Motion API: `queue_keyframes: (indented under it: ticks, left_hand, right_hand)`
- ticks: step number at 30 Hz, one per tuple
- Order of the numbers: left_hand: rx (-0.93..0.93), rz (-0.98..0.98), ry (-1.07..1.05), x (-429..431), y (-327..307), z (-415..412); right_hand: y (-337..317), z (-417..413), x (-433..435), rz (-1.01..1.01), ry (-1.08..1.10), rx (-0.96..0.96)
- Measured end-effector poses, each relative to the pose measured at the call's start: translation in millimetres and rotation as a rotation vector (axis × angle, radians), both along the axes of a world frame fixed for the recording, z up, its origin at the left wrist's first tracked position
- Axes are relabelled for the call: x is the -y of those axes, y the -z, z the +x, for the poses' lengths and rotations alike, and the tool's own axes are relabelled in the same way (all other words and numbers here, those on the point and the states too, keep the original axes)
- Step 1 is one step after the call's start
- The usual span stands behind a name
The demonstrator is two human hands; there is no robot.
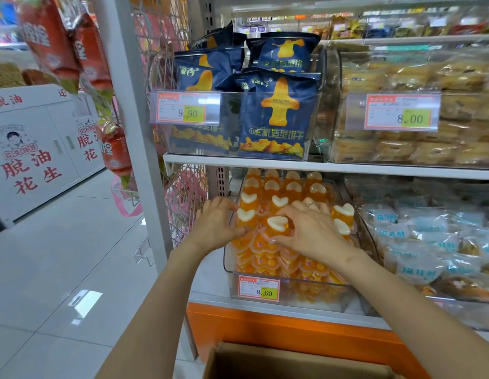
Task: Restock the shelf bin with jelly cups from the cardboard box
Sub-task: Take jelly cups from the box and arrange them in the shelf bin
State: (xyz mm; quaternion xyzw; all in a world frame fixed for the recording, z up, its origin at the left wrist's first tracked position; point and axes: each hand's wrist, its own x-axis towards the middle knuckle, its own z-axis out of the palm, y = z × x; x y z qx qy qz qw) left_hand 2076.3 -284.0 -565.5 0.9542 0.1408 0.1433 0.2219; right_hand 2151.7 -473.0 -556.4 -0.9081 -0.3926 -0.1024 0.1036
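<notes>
Grip status: right hand [311,228] closed round the front cup [277,224], thumb low on its near side, fingers curled over the top; left hand [218,221] closed on the left cup [246,216] by the bin's left wall. Nearest the camera, cardboard box [292,362] sits open at the bottom edge, below the forearms; interior not visible, so remaining stock cannot be told. Above it, orange shelf base [265,324], then the clear shelf bin [298,294] with an 8.60 price tag [259,289] on its front wall. Jelly cups [281,187] are in the bin: a loose flat heap at the front, upright rows with white heart tops behind, both held cups at the front of those rows. Judgement: placing or straightening step; bin looks largely full. Risks: the upright rows stand on an uneven heap, so a cup released off-balance could tip forward and take neighbours along; the right wrist lies just beside two upright cups at the right wall and could knock them on withdrawal; a cup sliding over the low front wall would drop toward the box or floor. Obstructions: upper shelf edge [320,165] overhangs the back rows and limits reach from above; wire mesh panel [183,203] sits close outside the left hand. Beyond: pale blue packets [418,242] in the next bin; blue biscuit bags [273,113] and wrapped pastries [402,149] on the upper shelf.
</notes>
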Motion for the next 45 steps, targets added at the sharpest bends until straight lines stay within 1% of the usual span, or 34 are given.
queue_keyframes:
  ticks: [5,9,12,14,16,18,19,20,21,24,27,30,36,45]
  left_hand:
    - [0.019,0.027,0.016,2,-1,-1]
    - [0.058,0.086,0.056,7,-4,-1]
    - [0.029,0.082,0.059,7,-3,0]
    - [0.009,0.058,0.067,6,-2,1]
    - [0.024,0.04,0.077,6,-2,1]
    - [0.08,0.043,0.082,7,-2,1]
    - [0.111,0.05,0.082,9,-2,0]
    - [0.138,0.06,0.086,12,-2,1]
    - [0.155,0.071,0.095,15,-1,1]
    - [0.168,0.112,0.119,27,4,5]
    - [0.158,0.106,0.115,34,7,9]
    - [0.145,0.109,0.107,37,10,12]
    - [0.156,0.045,0.087,38,12,17]
    - [0.138,0.06,0.051,36,12,20]
  right_hand:
    - [-4,4,1,0.098,-0.06,-0.176]
    - [-6,3,2,0.078,-0.021,-0.116]
    - [-2,3,-1,0.121,-0.035,-0.114]
    - [-2,4,-1,0.109,-0.057,-0.134]
    - [-6,9,3,0.085,-0.094,-0.213]
    - [-12,18,6,0.191,-0.119,-0.324]
    - [-14,24,7,0.27,-0.103,-0.326]
    - [-17,30,7,0.325,-0.063,-0.289]
    - [-18,36,6,0.333,-0.003,-0.239]
    - [-21,48,-3,0.177,0.124,-0.154]
    - [-20,52,-14,0.079,0.121,-0.168]
    - [-18,55,-20,0.091,0.127,-0.208]
    - [-16,55,-29,0.131,0.121,-0.234]
    - [-15,57,-30,0.143,0.064,-0.27]
